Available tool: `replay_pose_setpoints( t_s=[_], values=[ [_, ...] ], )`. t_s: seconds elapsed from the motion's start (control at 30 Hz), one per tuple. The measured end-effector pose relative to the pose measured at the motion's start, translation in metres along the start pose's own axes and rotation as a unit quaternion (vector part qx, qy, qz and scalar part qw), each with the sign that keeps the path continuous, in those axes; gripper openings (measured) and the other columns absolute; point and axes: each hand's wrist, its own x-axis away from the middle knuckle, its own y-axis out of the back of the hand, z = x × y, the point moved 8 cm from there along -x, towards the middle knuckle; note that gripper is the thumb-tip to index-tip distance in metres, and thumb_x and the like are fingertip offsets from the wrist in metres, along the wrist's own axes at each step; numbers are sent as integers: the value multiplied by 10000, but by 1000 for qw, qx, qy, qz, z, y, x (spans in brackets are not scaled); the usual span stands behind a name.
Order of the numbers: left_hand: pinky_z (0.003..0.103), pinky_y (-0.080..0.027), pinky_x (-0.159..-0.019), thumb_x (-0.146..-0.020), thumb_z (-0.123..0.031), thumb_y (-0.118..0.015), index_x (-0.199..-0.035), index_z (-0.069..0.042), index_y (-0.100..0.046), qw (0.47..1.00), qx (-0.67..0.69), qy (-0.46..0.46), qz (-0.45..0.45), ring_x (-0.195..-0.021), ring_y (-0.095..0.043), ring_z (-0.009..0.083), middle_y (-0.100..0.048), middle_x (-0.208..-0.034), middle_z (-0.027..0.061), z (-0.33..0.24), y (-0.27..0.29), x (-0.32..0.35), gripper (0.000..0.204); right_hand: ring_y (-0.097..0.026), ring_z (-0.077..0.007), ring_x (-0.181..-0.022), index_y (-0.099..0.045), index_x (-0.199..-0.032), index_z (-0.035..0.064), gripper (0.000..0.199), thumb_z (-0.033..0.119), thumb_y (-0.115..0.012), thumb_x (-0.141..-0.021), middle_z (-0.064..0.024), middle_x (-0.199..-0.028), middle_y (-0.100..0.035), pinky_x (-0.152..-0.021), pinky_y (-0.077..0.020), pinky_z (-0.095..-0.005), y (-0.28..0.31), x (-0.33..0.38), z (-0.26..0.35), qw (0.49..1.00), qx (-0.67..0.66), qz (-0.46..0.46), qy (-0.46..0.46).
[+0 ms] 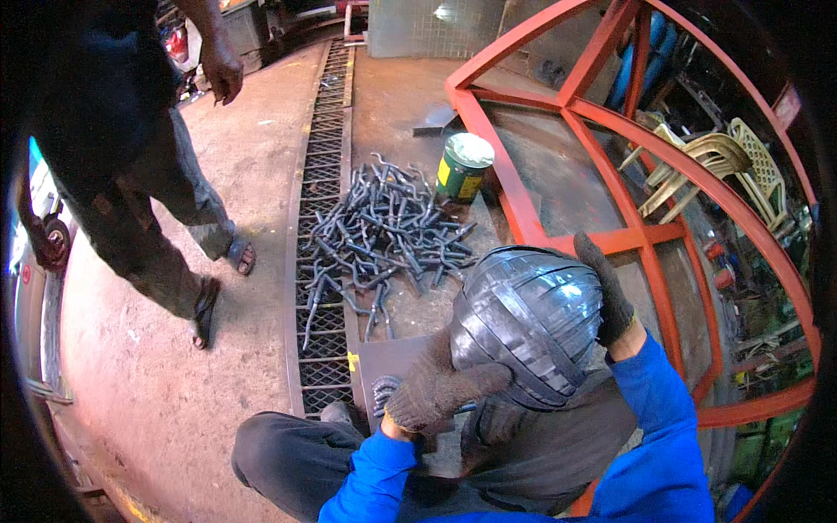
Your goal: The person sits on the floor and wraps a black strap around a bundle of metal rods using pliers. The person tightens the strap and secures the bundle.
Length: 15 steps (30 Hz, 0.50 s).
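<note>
Holding banded dome [527, 327], underside hidden, bystander [131, 166] cut off

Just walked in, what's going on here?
A person crouched or seated low has a rounded object wrapped in dark strips between gloved hands: the left hand grips its lower left edge, the right hand is against its right side. Beyond it, a pile of bent dark rods lies partly over the floor grating, beside a green bucket. A second person is on foot at left.
</note>
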Motion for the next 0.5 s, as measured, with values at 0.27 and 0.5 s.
replay_pose_setpoints(
  t_s=[0.27,0.5],
  values=[
    [388,-411,-1054,-598,-339,-928,-1401,10,-411,974,-179,-35,134,-1243,-519,250,-539,-1361,165,2,-26,-2,1017,-599,-210,-1138,-606,-1241,-11,500,365,-336,-1050,-127,-1233,-639,-1047,-423,-339,-23,17,31,935,320,-18,150],
    [409,-365,-1093,-632,-334,-903,-1411,-11,-380,970,-207,-119,50,-1267,-493,298,-532,-1356,181,-5,-27,-4,992,-596,-244,-1155,-598,-1229,-24,514,373,-318,-1062,-154,-1218,-641,-1031,-444,-395,16,11,57,925,251,-86,273]
  ],
)
